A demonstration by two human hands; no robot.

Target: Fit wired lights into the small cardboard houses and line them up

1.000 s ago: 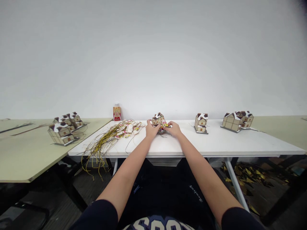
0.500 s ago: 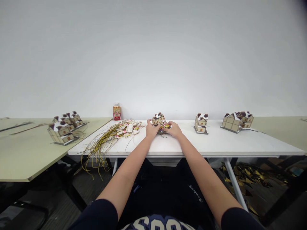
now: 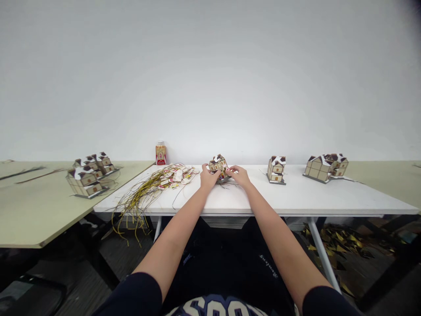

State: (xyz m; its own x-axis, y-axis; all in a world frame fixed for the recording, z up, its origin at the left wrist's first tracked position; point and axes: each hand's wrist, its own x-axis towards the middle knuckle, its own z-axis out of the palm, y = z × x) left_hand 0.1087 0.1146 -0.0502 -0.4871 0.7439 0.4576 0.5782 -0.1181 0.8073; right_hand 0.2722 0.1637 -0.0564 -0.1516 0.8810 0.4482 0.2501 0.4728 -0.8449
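Observation:
A small model house (image 3: 216, 164) with a brown, snow-patched roof is held tilted just above the front middle of the white table. My left hand (image 3: 208, 177) is closed around its left side, thumb across the front. At the right side of the house, the fingers of my right hand (image 3: 240, 176) are pinched together against the wall. A bit of red shows by those fingertips, too small to make out. Coloured patches show low on the house front, partly covered by my fingers. To the left lies a pile of white-and-red pieces with wires (image 3: 177, 174).
More model houses stand on the white table, a single one (image 3: 276, 169) and a group (image 3: 324, 168) at right. Others (image 3: 86, 181) stand on the left table. A red-and-gold bottle (image 3: 160, 153) is by the wall. Yellow and dark wires (image 3: 134, 197) hang over the front edge.
The red, white and yellow piece that showed in my right hand is now mostly out of sight at the house. My right fingers have shifted in against its wall; my left hand keeps its hold.

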